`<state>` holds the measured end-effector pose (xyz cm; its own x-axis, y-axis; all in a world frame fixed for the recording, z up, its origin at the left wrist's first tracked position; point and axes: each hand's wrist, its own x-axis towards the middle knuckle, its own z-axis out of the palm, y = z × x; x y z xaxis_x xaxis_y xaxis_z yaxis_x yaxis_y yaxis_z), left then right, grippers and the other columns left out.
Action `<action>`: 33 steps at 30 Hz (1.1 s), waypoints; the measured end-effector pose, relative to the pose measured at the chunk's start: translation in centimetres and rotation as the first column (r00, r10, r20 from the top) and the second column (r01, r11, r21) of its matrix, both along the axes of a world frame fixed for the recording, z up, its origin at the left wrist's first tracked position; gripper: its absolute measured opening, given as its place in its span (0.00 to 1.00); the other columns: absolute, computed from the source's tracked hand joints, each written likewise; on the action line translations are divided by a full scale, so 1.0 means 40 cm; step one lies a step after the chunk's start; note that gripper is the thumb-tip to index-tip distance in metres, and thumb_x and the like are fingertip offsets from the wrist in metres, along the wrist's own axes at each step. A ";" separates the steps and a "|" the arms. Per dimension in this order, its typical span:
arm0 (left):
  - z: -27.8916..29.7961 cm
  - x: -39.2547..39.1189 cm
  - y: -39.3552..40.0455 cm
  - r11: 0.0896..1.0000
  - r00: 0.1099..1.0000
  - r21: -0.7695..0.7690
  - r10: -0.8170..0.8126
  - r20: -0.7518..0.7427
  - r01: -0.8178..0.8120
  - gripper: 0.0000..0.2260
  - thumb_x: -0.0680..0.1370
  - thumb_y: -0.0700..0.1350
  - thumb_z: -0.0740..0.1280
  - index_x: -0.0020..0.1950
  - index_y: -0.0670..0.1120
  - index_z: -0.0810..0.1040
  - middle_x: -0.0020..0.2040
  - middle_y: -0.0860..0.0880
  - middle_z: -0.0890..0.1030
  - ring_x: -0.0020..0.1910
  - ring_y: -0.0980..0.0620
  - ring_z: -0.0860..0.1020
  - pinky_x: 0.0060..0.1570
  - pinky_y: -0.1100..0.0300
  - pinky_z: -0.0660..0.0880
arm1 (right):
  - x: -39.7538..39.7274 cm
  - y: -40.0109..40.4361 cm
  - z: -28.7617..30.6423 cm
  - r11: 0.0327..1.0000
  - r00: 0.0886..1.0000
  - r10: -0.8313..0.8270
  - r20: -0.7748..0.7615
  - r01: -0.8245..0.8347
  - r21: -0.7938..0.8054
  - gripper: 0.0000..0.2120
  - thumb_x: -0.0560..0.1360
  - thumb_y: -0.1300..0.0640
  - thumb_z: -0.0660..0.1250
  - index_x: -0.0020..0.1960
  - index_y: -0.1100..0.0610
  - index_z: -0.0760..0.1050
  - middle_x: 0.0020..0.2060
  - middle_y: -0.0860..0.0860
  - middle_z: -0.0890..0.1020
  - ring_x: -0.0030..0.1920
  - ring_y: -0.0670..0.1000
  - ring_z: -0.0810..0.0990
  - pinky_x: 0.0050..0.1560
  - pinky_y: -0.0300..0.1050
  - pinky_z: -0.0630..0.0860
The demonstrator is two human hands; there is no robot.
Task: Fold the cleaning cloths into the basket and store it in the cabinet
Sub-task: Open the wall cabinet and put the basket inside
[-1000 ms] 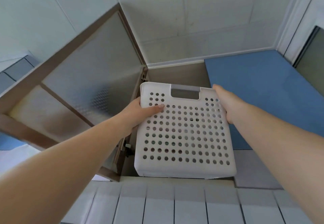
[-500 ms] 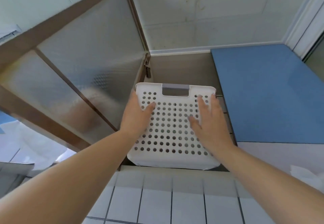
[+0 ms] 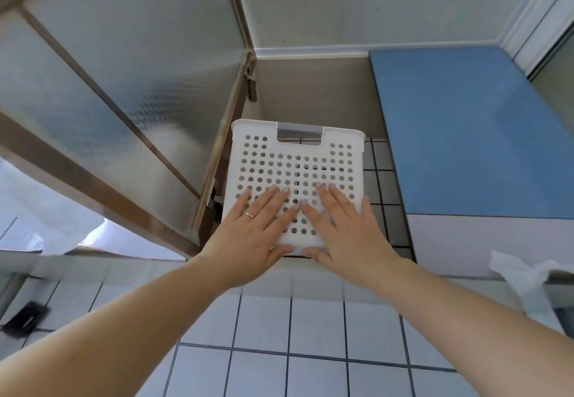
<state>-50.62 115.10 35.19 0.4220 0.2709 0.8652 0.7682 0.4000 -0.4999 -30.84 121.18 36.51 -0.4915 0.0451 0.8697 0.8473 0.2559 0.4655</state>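
Observation:
A white perforated plastic basket (image 3: pixel 298 160) with a grey handle slot stands inside the open upper cabinet (image 3: pixel 313 86), seen from below. My left hand (image 3: pixel 257 226) lies flat against the basket's near wall with straight fingers and a ring on one of them. My right hand (image 3: pixel 338 226) presses flat beside it, thumb at the basket's bottom edge. The basket's contents are hidden behind its wall; no cloth shows through the holes.
The cabinet's frosted-glass door (image 3: pixel 124 92) swings open to the left on its hinge (image 3: pixel 251 83). A closed blue cabinet door (image 3: pixel 466 129) is on the right. A white cloth (image 3: pixel 525 278) hangs at the right edge. White wall tiles (image 3: pixel 310 334) fill the space below.
Both hands left the basket's sides and now lie flat on its front wall. The basket has moved deeper into the cabinet, and the view has tilted upward.

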 end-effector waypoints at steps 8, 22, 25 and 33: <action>-0.030 -0.002 0.069 0.996 0.951 -0.023 -0.073 0.300 0.084 0.29 0.81 0.59 0.45 0.77 0.50 0.37 0.78 0.45 0.38 0.76 0.47 0.36 0.73 0.48 0.36 | -0.059 0.055 -0.043 0.992 0.997 0.071 0.028 -0.067 -0.109 0.33 0.80 0.43 0.53 0.77 0.47 0.38 0.76 0.53 0.37 0.76 0.54 0.35 0.74 0.61 0.45; -0.015 -0.048 0.153 0.957 0.901 -0.146 -0.176 0.397 0.252 0.47 0.64 0.76 0.33 0.77 0.55 0.46 0.78 0.50 0.42 0.77 0.51 0.39 0.74 0.52 0.41 | -0.097 0.104 -0.034 0.958 0.996 0.003 0.088 0.022 -0.286 0.44 0.73 0.37 0.63 0.77 0.47 0.39 0.76 0.53 0.35 0.76 0.54 0.34 0.74 0.61 0.47; -0.016 -0.052 0.157 0.947 0.890 -0.140 -0.212 0.404 0.289 0.46 0.64 0.76 0.34 0.77 0.55 0.48 0.79 0.50 0.44 0.77 0.51 0.40 0.75 0.51 0.43 | -0.095 0.102 -0.029 0.949 0.996 0.015 0.093 0.015 -0.313 0.43 0.73 0.37 0.63 0.77 0.47 0.41 0.76 0.52 0.37 0.76 0.53 0.35 0.74 0.61 0.49; -0.023 -0.045 0.146 0.947 0.877 -0.148 -0.197 0.439 0.287 0.37 0.73 0.72 0.43 0.77 0.55 0.48 0.79 0.50 0.45 0.77 0.51 0.42 0.75 0.51 0.46 | -0.091 0.089 -0.029 0.939 0.995 0.013 0.100 0.023 -0.343 0.43 0.73 0.37 0.63 0.77 0.47 0.42 0.76 0.52 0.37 0.76 0.53 0.36 0.74 0.60 0.52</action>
